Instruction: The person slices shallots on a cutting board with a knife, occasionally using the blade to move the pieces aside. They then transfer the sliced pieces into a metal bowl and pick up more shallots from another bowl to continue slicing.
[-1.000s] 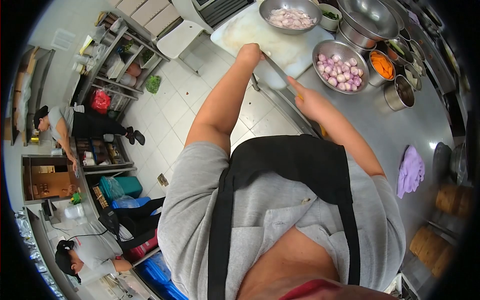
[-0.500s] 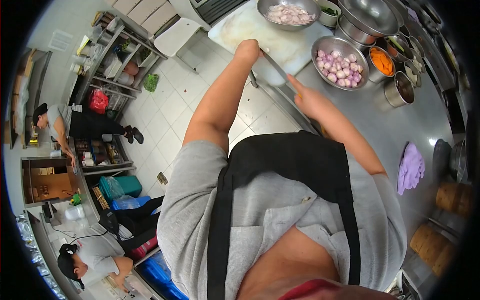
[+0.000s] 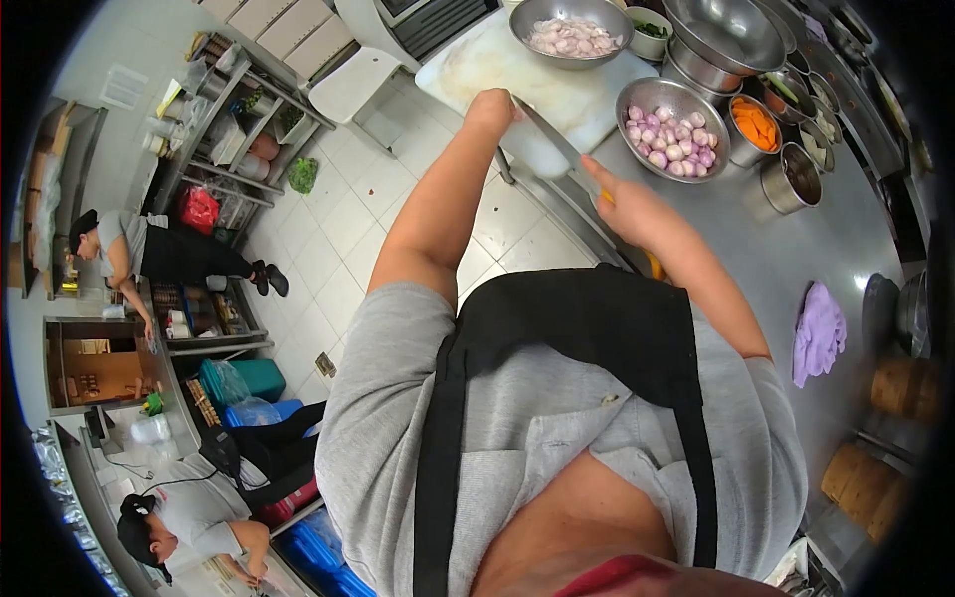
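My right hand is wrapped round the yellow handle of a knife, its index finger stretched along the top near the blade. The blade slants up and left over the edge of a white cutting board. My left hand is closed close to the knife tip at the board's near edge; what its fingers hold is hidden. Right of the board sits a perforated metal bowl of peeled purple shallots. Another metal bowl at the board's far side holds pale sliced shallots.
Beyond the shallots stand a container of orange carrot pieces, a metal pot and stacked metal bowls. A purple cloth lies on the steel counter. Two people work at the left.
My left hand has shifted slightly down. My right hand has moved slightly down and right with the knife, and more of the blade shows between the hands.
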### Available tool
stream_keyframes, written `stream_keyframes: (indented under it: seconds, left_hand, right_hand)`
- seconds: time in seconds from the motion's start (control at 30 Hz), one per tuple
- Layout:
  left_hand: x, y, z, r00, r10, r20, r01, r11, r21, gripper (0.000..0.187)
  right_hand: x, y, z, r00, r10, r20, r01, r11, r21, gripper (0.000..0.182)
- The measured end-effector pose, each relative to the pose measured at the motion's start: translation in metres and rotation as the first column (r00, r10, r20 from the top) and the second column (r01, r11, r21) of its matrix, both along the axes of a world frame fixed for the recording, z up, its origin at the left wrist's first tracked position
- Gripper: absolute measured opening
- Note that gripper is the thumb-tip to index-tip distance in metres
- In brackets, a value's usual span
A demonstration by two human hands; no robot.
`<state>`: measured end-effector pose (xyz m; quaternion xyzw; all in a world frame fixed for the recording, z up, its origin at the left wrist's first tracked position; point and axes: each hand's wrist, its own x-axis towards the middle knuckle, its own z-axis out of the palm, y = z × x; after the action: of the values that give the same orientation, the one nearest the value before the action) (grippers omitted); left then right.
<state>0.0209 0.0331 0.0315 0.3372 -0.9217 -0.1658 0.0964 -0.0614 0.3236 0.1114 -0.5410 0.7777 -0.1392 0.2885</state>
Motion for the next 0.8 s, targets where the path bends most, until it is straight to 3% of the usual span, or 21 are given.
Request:
stream_keyframes:
  seconds: [0.1, 0.17, 0.37, 0.5, 0.6, 0.8]
  left_hand:
    - [-0.003, -0.001, -0.005, 0.999, 0.049, -0.013, -0.048, 0.999, 0.010, 0.012]
    - [-0.004, -0.002, -0.005, 0.998, 0.059, -0.015, -0.058, 0.997, 0.042, 0.022]
    - [0.000, -0.001, -0.004, 0.999, -0.019, -0.032, 0.017, 0.999, -0.050, 0.022]
    - [-0.005, -0.005, -0.006, 0.999, 0.010, 0.034, -0.009, 1.000, -0.003, 0.021]
    - [-0.004, -0.009, -0.010, 0.997, -0.056, 0.059, 0.060, 0.996, -0.067, 0.011]
    - [-0.002, -0.001, -0.002, 1.000, 0.011, 0.009, -0.011, 1.000, 0.025, 0.014]
  right_hand:
    - [0.000, 0.003, -0.003, 1.000, -0.013, -0.015, 0.013, 0.999, -0.045, 0.063]
    - [0.000, 0.004, -0.005, 1.000, -0.012, -0.014, 0.011, 0.997, -0.083, 0.064]
    - [0.004, 0.006, -0.003, 1.000, 0.007, -0.028, -0.009, 0.996, -0.093, 0.063]
    - [0.003, 0.003, -0.003, 0.999, 0.007, -0.036, -0.009, 0.999, -0.047, 0.064]
    - [0.001, -0.004, -0.011, 0.999, 0.020, -0.028, -0.022, 0.998, -0.053, 0.065]
    - [-0.004, -0.019, -0.032, 1.000, 0.024, 0.004, -0.024, 0.997, -0.070, 0.065]
